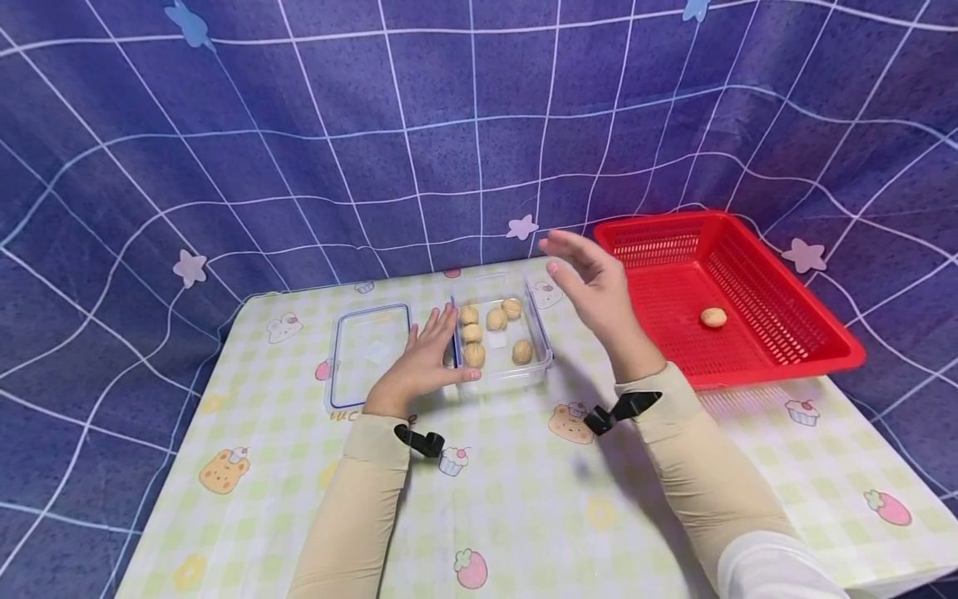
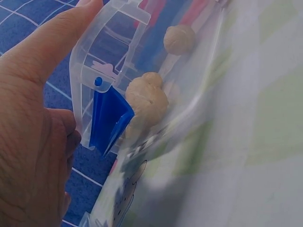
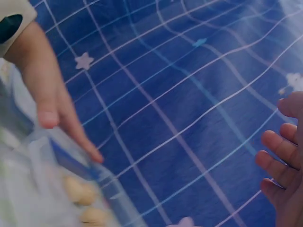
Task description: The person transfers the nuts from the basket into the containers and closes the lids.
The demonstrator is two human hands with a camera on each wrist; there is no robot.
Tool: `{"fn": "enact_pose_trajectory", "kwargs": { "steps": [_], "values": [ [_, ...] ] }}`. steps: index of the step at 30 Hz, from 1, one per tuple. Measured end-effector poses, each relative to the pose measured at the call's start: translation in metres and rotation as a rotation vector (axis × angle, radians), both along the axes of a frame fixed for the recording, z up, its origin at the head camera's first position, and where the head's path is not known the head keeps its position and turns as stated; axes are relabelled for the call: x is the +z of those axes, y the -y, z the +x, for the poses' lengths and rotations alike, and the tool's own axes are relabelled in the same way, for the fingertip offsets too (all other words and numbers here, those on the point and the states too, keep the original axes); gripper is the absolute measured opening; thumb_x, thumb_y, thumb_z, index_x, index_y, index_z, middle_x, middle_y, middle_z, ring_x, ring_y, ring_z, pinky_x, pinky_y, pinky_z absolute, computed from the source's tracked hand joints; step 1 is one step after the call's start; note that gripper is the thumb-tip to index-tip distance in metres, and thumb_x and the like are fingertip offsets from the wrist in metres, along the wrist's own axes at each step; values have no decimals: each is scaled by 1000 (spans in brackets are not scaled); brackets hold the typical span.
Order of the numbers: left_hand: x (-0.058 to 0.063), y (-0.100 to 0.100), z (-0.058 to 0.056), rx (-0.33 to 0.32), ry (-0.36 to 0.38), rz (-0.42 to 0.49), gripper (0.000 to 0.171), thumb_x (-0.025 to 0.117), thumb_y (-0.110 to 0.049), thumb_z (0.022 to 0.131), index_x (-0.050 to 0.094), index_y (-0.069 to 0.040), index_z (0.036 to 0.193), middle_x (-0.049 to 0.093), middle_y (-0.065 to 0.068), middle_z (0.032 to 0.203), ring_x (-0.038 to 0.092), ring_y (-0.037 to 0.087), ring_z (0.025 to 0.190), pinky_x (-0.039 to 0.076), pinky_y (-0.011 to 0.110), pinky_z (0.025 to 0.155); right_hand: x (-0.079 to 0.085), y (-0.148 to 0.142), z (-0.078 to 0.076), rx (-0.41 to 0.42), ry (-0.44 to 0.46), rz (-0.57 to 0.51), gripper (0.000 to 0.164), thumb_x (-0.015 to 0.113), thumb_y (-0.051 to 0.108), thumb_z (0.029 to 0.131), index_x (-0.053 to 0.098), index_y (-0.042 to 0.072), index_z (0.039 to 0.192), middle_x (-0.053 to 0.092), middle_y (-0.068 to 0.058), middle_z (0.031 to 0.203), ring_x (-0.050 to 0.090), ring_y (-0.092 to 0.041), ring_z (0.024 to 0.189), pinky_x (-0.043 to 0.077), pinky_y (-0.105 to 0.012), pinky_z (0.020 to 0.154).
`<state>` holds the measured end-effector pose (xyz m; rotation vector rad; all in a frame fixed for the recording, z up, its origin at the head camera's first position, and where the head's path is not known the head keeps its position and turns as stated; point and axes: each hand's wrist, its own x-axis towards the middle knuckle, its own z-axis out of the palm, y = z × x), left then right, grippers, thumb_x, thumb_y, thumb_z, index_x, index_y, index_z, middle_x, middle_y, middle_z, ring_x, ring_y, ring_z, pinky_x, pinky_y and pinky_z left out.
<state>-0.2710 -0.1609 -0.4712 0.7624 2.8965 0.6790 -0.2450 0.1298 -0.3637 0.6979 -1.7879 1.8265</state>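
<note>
A clear plastic box (image 1: 503, 380) holds several walnuts (image 1: 496, 319), most of them along its left side. My left hand (image 1: 422, 363) rests against the box's left side, fingers extended and thumb over the near left corner. In the left wrist view, a blue clip (image 2: 110, 122) shows on the box beside that hand, with walnuts (image 2: 147, 101) visible through the wall. My right hand (image 1: 599, 295) is raised in the air between the box and the red basket (image 1: 666, 337), fingers loosely bent and holding nothing. One walnut (image 1: 713, 317) lies in the basket.
To the left of the box lies a clear lid (image 1: 370, 358) with a blue seal. Light checked cloth (image 1: 516, 516) covers the table, and a blue curtain (image 1: 419, 125) hangs behind it. The basket's right rim stands near the table's right edge.
</note>
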Motion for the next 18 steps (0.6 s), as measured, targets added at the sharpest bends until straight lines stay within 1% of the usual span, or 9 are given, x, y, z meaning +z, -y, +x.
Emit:
{"fn": "enact_pose_trajectory", "kwargs": {
  "steps": [5,7,8,11,14,16,18],
  "values": [
    [-2,2,0,6,3,14,118,71,-64,84,-3,-17,164,-3,6,171,-9,26,156,-7,62,120,21,-23,7,15,-10,-39,39,61,-12,92,59,-13,131,73,-11,116,68,-16,112,51,-27,99],
    [-2,3,0,9,12,27,118,72,-61,84,-4,-18,164,-3,5,171,-11,24,156,-8,61,121,26,-34,7,11,-11,-46,38,61,-12,92,59,-13,130,74,-8,114,68,-17,112,52,-26,98],
    [-2,3,0,9,16,31,118,72,-61,84,-4,-18,163,-4,4,171,-10,24,156,-8,61,121,28,-40,7,7,-12,-47,38,61,-13,92,59,-13,130,74,-9,114,68,-18,111,52,-26,97],
    [-2,2,0,3,28,50,118,72,-61,85,-4,-17,163,-4,6,171,-9,26,156,-6,60,121,28,-60,6,-1,-19,-53,39,62,-15,91,59,-14,130,74,-14,114,69,-20,109,53,-25,96],
    [-3,1,-1,-5,34,67,118,71,-63,85,-4,-17,164,-4,7,171,-7,29,156,-5,61,122,23,-80,2,0,-20,-69,39,61,-16,91,62,-9,130,72,-19,114,69,-21,108,53,-24,95],
    [-3,1,-1,-11,30,73,118,70,-64,84,-4,-16,164,-3,9,171,-7,30,156,-5,62,121,19,-92,1,9,-11,-90,41,60,-16,91,62,-5,131,72,-19,115,69,-22,107,53,-24,94],
    [-3,0,0,-15,29,79,118,71,-62,85,-3,-15,164,-3,9,171,-7,30,156,-6,62,121,16,-103,0,13,-3,-96,45,60,-17,91,62,-1,133,72,-17,115,69,-22,107,54,-23,92]
  ]
}}
